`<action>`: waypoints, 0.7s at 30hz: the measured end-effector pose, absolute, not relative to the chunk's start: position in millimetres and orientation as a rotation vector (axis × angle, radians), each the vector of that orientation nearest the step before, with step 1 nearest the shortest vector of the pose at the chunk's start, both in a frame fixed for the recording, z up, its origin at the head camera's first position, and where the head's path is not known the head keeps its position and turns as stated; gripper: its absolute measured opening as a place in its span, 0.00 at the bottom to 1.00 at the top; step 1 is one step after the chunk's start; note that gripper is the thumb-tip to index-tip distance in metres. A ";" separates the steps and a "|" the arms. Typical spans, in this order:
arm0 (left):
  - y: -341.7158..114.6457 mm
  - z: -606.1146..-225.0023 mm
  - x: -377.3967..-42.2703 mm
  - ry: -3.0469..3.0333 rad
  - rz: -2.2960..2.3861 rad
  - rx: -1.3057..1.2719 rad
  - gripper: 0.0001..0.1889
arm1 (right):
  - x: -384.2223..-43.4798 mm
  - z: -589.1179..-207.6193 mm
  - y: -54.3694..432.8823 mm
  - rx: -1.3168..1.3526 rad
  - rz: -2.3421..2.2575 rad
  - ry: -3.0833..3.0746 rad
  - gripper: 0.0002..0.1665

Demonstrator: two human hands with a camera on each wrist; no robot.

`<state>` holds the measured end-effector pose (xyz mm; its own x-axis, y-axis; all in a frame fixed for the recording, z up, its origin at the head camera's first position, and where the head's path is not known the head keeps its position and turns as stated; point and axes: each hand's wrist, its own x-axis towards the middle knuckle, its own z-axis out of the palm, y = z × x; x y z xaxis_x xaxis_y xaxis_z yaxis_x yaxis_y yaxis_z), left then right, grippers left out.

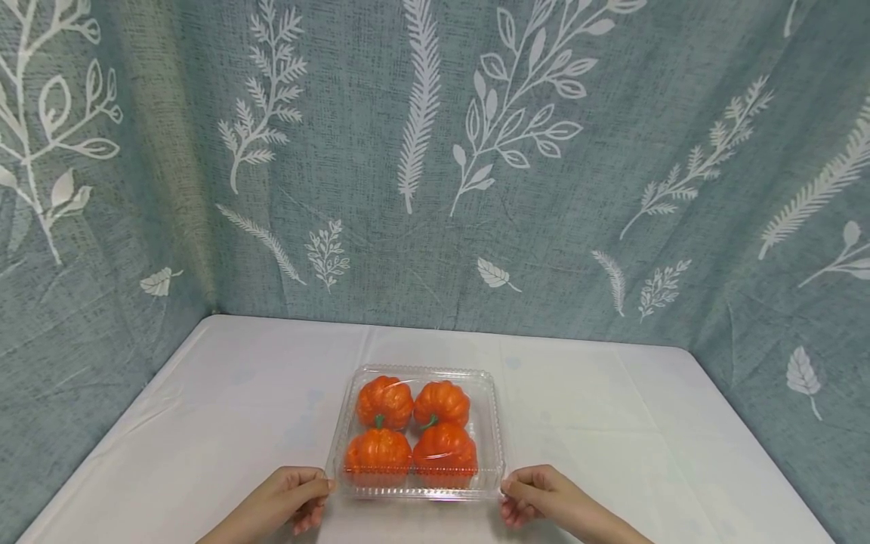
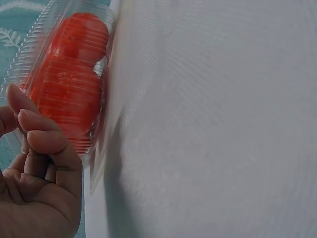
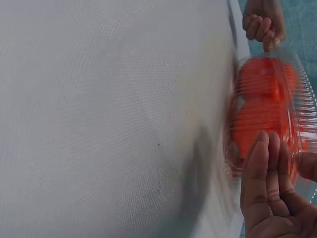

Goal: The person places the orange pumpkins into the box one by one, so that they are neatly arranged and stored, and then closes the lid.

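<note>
A clear plastic clamshell container [image 1: 489, 431] with a ribbed rim sits on the white table, its lid down. Inside it are several small orange pumpkins [image 1: 377, 453], two of them with green stems showing. At the container's front left corner, my left hand [image 1: 299, 495] pinches the rim between thumb and index finger, the other fingers curled below. My right hand [image 1: 537, 495] holds the front right corner the same way. From the right wrist, the fingers [image 3: 257, 173] of that hand stand close against the container's side, with the thumb opposite.
A white cloth covers the table [image 1: 612, 423], with creases running across it. Behind and at both sides hangs a blue-green curtain [image 1: 381, 264] with white leaf patterns, meeting the table's back edge.
</note>
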<state>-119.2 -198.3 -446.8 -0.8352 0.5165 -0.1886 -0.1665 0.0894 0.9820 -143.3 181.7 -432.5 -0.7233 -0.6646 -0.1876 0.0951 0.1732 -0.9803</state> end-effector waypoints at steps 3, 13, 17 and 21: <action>-198.9 -447.4 -119.0 1.857 1.813 0.361 0.16 | -142.8 -432.1 181.4 -0.532 -1.605 1.864 0.26; -198.9 -447.5 -119.8 1.875 1.800 0.343 0.15 | -141.2 -430.5 180.1 -0.517 -1.599 1.897 0.26; -199.0 -447.5 -119.4 1.872 1.807 0.354 0.15 | -140.6 -430.1 179.8 -0.496 -1.600 1.915 0.25; -198.6 -447.4 -119.4 1.869 1.808 0.344 0.15 | -139.4 -429.1 179.7 -0.483 -1.600 1.936 0.25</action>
<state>-119.4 -198.6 -447.4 -0.8363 0.5163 -0.1847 -0.1673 0.0805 0.9826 -139.4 179.7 -429.1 -0.7686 -0.6073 -0.2010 0.0830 0.2169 -0.9727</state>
